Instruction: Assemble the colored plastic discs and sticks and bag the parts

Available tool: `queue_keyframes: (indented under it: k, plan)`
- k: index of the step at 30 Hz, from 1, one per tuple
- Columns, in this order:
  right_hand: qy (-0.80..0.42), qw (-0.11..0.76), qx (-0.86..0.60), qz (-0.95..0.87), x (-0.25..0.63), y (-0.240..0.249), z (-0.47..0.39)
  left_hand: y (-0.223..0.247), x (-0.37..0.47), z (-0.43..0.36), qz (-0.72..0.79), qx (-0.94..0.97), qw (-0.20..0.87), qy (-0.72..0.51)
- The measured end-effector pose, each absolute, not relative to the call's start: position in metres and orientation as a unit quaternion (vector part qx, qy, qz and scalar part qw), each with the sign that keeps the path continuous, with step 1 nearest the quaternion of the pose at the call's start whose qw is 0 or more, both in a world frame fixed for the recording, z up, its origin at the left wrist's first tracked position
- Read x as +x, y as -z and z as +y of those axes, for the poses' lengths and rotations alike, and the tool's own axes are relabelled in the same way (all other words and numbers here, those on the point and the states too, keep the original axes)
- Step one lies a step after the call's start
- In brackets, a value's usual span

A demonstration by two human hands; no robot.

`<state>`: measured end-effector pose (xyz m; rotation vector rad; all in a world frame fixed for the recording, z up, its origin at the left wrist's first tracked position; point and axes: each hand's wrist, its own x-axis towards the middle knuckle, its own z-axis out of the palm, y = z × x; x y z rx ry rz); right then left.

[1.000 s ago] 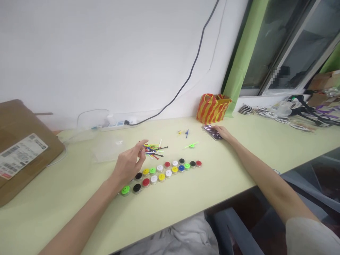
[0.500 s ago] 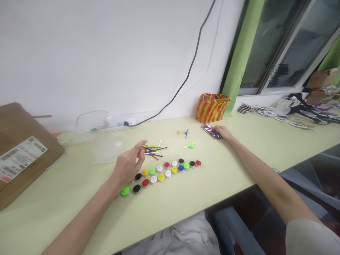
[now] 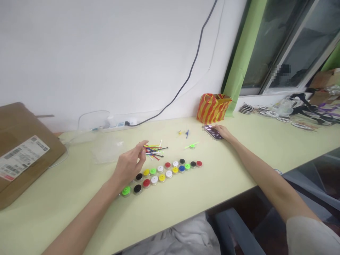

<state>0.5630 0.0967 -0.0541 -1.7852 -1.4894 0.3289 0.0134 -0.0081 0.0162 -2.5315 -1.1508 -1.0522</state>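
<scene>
My left hand (image 3: 130,159) rests at the left end of a pile of thin coloured plastic sticks (image 3: 155,151), its fingers bent and the thumb apart from them. No object shows between those fingers. Below it run two rows of small round pots (image 3: 162,177) with red, white, yellow, green, blue and black tops; the hand and wrist cover part of their left end. My right hand (image 3: 222,132) reaches over a phone (image 3: 213,132) lying face up with its screen lit, fingers stretched out and touching it.
A green stick with a round green piece (image 3: 192,146), a small blue piece (image 3: 187,134) and a yellow one (image 3: 180,132) lie farther back. A striped bag (image 3: 214,108), a cardboard box (image 3: 23,148), a clear plastic bag (image 3: 107,150) and a power strip (image 3: 117,124) also stand or lie about.
The view has shifted very slightly, and the phone screen's picture looks a little different. Both hands keep their places.
</scene>
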Motion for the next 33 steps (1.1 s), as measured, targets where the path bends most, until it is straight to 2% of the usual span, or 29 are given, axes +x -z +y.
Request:
queue_keyframes:
  k: [33]
  plan:
    - [-0.127,0.405,-0.686,-0.591,0.5682,0.0549,0.0953,-0.0159,0.0123,-0.0082,-0.389,-0.847,0.077,0.355]
